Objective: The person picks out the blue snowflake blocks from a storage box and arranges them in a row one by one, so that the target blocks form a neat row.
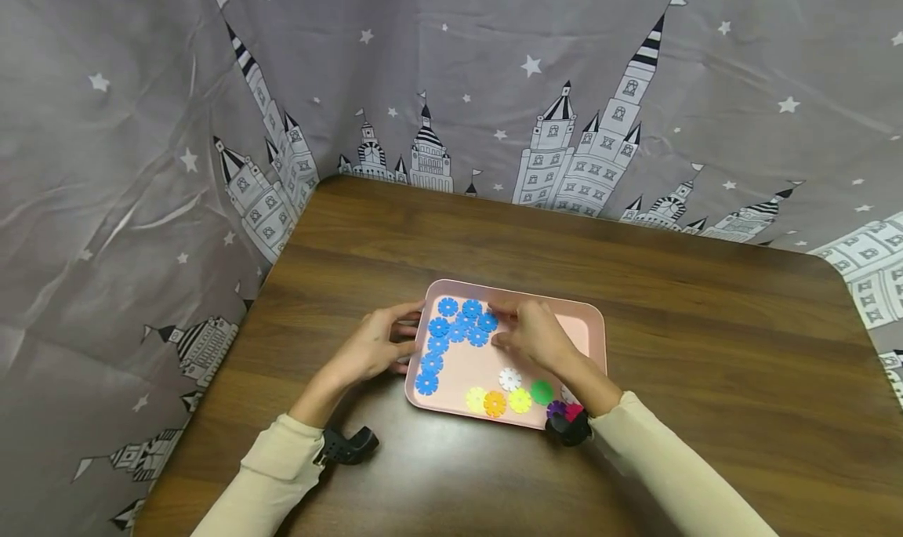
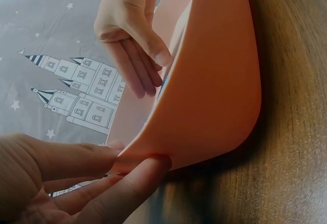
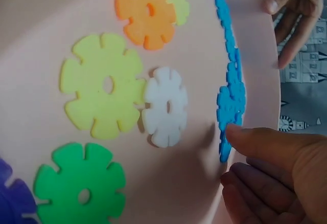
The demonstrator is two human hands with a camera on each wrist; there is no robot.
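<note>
A pink tray (image 1: 596, 341) lies on the wooden table. My left hand (image 1: 370, 347) holds its left side, with fingers (image 2: 135, 183) at the rim in the left wrist view. Inside the tray, several blue notched discs (image 1: 457, 331) form a bent, partly overlapping group along the left and far sides. My right hand (image 1: 539, 335) reaches over the tray to the right end of that group. Its thumb (image 3: 245, 138) touches a blue disc in the right wrist view, while the other fingers lie loosely bent beside it.
Along the tray's near side lie an orange disc (image 1: 495, 403), yellow discs (image 1: 520, 400), a white disc (image 1: 510, 379), a green disc (image 1: 542, 392) and a purple disc (image 3: 13, 196). A grey castle-print cloth (image 1: 466, 67) hangs behind the table (image 1: 705, 349). Black bands circle both wrists.
</note>
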